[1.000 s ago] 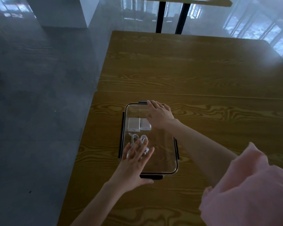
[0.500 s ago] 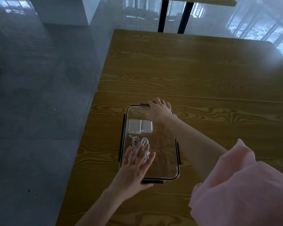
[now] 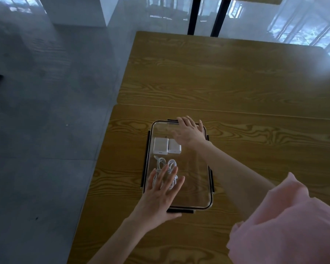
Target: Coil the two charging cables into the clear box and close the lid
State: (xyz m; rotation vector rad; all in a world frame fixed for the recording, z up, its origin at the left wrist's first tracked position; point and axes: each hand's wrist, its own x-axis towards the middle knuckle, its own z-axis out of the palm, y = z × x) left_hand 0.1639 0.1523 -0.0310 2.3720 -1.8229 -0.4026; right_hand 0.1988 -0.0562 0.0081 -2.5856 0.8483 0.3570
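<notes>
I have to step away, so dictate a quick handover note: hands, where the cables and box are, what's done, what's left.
Left hand: open, flat on the near end of the clear lid.
Right hand: open, palm down at the far end of the lid, fingers over the far edge.
Clear box: on the wooden table, lid on top.
Inside: two coiled white cables at the near left, two white charger blocks beyond them.
Done: cables coiled and in the box, lid placed.
Left: the black clips along the edges; I cannot tell whether they are latched, so press each one and check.

2 white charger bricks (image 3: pixel 167 146) sit side by side; wooden table (image 3: pixel 236 88), grey floor (image 3: pixel 46 111).
</notes>
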